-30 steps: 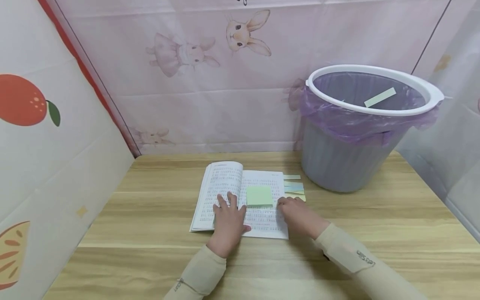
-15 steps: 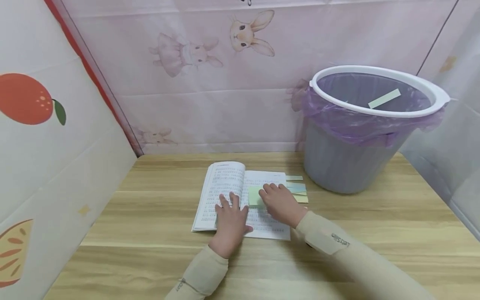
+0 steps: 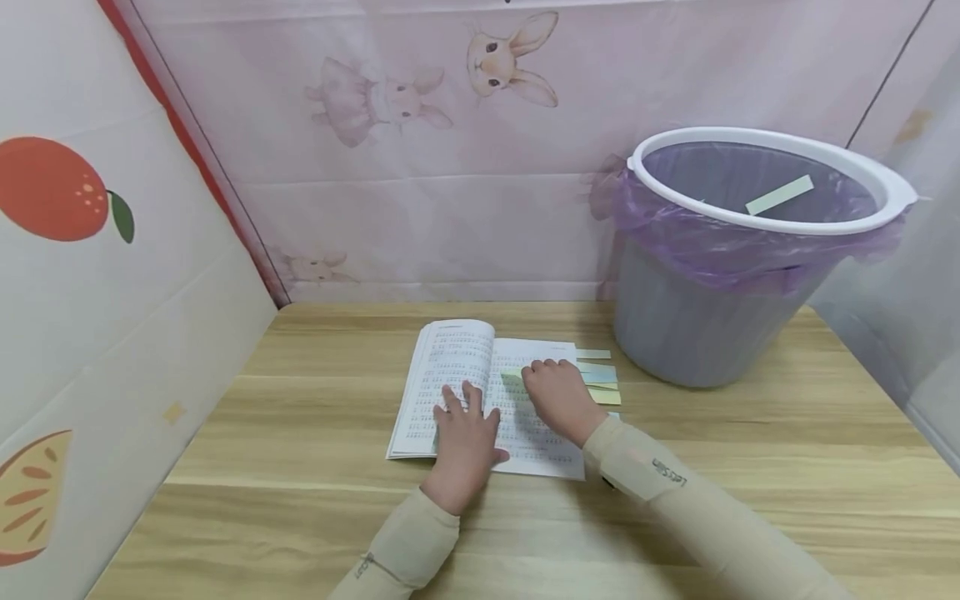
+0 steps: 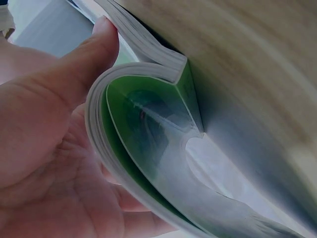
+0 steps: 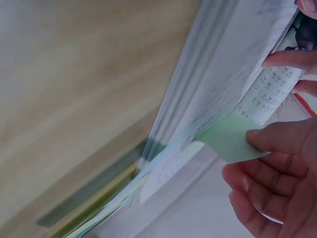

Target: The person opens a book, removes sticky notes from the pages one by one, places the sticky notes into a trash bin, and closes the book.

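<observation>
An open book (image 3: 452,362) of printed pages lies on the wooden table, its left pages bulging up. My left hand (image 3: 463,442) rests on it near the fold with its fingers spread. In the left wrist view the thumb (image 4: 101,42) reaches over the inner side, and the curved pages (image 4: 114,144) lie against the palm. Over the right page, my right hand (image 3: 558,398) pinches a light green sticky note (image 5: 230,139) between thumb and fingers. One edge of the note meets the page while the pinched edge is lifted and bent. The hand hides much of it in the head view.
Coloured paper tabs (image 3: 600,375) stick out from the book's right edge. At the back right stands a grey bin (image 3: 678,325) with a white rim and purple liner; a pale green strip (image 3: 780,195) lies inside its mouth. A printed cloth wall (image 3: 420,225) rises behind the table.
My right hand has moved from the book's right edge leftward onto the green sticky note and now lifts its edge. The left hand has stayed on the book.
</observation>
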`<state>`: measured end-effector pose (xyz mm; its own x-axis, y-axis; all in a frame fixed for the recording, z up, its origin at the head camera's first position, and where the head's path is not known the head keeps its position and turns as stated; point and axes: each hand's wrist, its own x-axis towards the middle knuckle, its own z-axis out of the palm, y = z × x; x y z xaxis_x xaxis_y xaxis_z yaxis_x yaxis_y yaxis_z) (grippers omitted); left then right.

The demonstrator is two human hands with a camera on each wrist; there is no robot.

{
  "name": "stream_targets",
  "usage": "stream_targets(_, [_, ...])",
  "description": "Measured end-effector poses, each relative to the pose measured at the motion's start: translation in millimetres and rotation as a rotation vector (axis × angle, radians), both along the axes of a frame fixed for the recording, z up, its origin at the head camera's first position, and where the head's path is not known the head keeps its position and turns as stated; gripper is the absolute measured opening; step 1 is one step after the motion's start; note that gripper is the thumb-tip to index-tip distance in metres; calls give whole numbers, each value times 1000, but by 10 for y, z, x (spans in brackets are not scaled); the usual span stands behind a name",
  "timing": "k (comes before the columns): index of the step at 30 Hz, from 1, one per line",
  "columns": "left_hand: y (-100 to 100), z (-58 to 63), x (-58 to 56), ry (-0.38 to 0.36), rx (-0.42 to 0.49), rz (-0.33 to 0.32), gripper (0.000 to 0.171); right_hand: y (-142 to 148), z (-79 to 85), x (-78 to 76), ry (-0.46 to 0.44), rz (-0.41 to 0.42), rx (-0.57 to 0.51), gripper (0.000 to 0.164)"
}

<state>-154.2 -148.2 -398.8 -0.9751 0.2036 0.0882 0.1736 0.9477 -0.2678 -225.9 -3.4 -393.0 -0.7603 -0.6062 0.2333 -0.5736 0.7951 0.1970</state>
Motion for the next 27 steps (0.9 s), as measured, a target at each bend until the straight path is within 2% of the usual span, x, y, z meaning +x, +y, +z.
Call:
stream_targets(11, [-5, -17, 0, -9, -4, -3, 65, 87, 36, 1, 38, -46, -76, 5])
stream_targets(27, [-5, -12, -4, -7, 6, -10, 65, 261, 118, -48, 163, -89, -157, 14])
